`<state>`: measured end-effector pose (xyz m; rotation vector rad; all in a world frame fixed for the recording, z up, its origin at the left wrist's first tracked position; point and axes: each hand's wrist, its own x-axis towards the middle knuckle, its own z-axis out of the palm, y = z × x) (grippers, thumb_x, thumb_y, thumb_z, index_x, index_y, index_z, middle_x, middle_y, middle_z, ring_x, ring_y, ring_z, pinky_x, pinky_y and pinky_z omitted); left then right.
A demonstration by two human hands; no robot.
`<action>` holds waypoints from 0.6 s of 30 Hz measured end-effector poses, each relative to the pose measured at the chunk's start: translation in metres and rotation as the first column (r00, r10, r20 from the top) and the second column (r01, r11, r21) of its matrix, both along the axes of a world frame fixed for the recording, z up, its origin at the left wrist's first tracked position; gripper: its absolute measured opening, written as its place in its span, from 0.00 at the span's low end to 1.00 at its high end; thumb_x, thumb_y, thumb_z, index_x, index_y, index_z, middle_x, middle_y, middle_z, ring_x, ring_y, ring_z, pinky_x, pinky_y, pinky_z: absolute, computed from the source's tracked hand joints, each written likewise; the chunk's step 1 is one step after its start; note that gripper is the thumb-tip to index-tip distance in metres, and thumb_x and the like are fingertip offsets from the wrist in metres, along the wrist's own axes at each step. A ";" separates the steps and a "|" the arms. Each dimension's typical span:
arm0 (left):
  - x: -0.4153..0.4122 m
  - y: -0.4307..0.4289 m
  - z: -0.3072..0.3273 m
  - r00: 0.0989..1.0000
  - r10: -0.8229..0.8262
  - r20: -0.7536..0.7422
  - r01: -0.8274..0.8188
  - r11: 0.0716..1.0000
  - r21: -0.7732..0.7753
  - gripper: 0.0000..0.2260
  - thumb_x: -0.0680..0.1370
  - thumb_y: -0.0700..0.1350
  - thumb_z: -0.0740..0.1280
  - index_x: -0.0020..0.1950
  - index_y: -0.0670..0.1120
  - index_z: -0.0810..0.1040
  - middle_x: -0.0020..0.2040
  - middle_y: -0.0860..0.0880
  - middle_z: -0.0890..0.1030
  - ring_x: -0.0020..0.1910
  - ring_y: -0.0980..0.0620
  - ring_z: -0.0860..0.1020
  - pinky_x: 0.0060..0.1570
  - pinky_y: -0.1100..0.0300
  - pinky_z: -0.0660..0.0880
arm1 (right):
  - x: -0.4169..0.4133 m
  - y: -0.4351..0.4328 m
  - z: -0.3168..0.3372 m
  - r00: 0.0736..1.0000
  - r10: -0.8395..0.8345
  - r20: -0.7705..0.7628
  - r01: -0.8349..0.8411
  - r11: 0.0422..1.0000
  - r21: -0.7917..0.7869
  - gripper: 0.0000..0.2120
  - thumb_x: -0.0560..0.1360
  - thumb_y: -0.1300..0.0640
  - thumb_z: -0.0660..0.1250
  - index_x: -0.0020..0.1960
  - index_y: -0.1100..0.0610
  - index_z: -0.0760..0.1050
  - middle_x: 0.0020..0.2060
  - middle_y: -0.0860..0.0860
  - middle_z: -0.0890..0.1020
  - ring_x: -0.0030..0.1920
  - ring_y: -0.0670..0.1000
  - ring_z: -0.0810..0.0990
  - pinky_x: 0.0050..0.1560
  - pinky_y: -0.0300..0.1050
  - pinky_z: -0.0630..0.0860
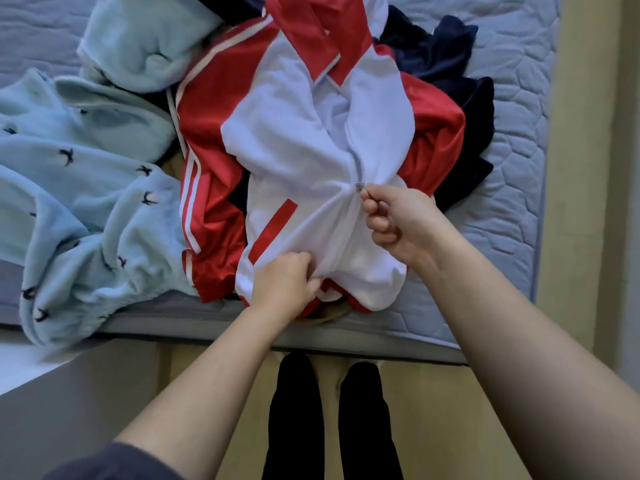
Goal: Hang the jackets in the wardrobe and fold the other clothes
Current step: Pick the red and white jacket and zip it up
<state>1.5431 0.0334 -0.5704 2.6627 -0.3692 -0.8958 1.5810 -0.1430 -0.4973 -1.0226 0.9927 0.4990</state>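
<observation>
A white jacket with red panels point(301, 133) lies on top of a clothes pile at the near edge of the bed. My right hand point(398, 220) pinches its zipper pull point(360, 187) about halfway up the front. My left hand point(287, 282) grips the jacket's bottom hem near the zipper's lower end. Under the jacket lies a red garment with white stripes point(207, 188). Dark navy clothing point(450, 71) sticks out behind and to the right of it.
Light blue fleece garments with small dark bird prints point(76, 188) are spread over the bed's left side and hang over its edge. The quilted grey-blue mattress point(512, 168) ends at the right by a beige wall. My dark-clad legs point(329, 417) stand on the floor below.
</observation>
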 end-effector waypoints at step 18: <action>0.021 0.009 -0.013 0.990 0.111 -0.084 -0.105 0.992 0.077 0.07 0.74 0.49 0.64 0.40 0.47 0.71 0.38 0.51 0.76 0.42 0.48 0.76 0.35 0.58 0.65 | 0.016 0.006 -0.003 0.999 0.051 -0.001 -0.051 0.998 -0.026 0.09 0.77 0.61 0.60 0.39 0.57 0.72 0.26 0.47 0.70 0.19 0.43 0.61 0.17 0.34 0.54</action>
